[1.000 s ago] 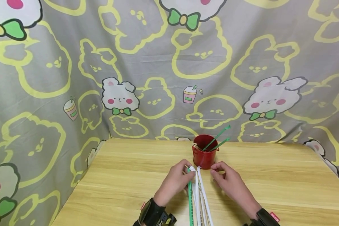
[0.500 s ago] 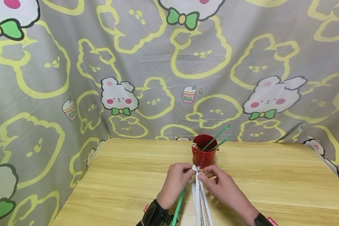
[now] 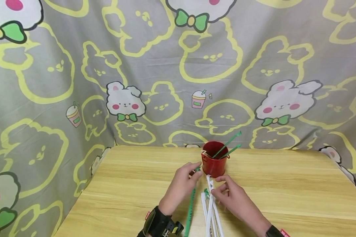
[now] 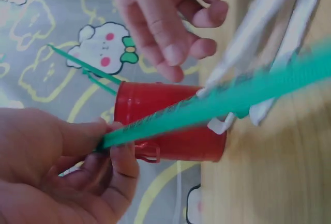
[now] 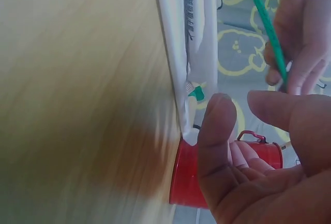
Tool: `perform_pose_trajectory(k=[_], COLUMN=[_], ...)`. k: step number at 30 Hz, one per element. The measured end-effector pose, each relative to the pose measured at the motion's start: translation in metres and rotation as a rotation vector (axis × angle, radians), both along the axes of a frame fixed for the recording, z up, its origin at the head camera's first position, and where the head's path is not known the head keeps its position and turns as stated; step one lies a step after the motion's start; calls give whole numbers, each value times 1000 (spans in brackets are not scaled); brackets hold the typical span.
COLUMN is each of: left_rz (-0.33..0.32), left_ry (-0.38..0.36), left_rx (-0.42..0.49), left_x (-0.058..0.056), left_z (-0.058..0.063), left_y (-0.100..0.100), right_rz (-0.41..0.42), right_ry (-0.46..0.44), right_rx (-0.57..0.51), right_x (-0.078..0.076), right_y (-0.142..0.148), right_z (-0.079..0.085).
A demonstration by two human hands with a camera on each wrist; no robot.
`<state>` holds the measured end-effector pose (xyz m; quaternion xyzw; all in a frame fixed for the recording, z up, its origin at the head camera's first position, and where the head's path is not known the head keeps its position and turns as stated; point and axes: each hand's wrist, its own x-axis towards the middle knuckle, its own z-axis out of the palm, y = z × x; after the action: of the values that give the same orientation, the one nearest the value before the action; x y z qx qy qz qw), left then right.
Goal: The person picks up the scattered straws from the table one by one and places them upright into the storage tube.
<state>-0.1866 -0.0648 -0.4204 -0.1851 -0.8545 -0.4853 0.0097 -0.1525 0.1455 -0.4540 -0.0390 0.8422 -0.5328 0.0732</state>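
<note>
My left hand (image 3: 182,184) pinches the top end of a green paper-wrapped straw (image 4: 176,115), which hangs slanting toward me, left of the bundle. My right hand (image 3: 229,194) is beside the tops of several white paper-wrapped straws (image 3: 210,207). Its thumb and forefinger stand apart with nothing between them in the right wrist view. Among the white straws a green tip (image 3: 206,193) shows. Just beyond both hands stands a red bucket (image 3: 214,167), with two green straws (image 3: 229,143) leaning out of its right side.
Light wood-grain table (image 3: 130,184) lies under everything. Behind it hangs a grey patterned cloth (image 3: 166,72), also along the left side. A small pale clip-like piece (image 3: 205,153) sits at the bucket's left rim.
Half a second ago both hands met at the white straws' tops. The left hand has since moved left and away with the green straw, and the white straws have shifted apart.
</note>
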Motion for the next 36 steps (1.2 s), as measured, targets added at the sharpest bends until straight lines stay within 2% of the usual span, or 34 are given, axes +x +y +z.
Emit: perform_pose_trajectory(k=[6, 10, 15, 18, 23, 26, 30, 36], left_rz=[65, 107, 129, 145, 179, 163, 120, 119], left_ry=[50, 114, 190, 250, 374, 459, 551, 663], left_rx=[252, 361, 438, 477, 570, 654, 739, 714], left_x=[-3, -3, -2, -2, -2, -4, -8, -10], left_z=[6, 12, 23, 30, 39, 41, 42, 42], left_y=[2, 3, -1, -3, -6, -6, -7, -8], right_rz=[7, -18, -37, -25, -46, -53, -39, -46], right_ry=[12, -2, -38, -16, 52, 51, 48, 59], right_rx=[26, 33, 33, 69, 250, 315, 321, 334], right_x=[2, 1, 1, 1, 0, 1, 3, 4], right_y=[5, 6, 8, 10, 15, 19, 21, 21], right_z=[-3, -3, -3, -4, -3, -4, -5, -6])
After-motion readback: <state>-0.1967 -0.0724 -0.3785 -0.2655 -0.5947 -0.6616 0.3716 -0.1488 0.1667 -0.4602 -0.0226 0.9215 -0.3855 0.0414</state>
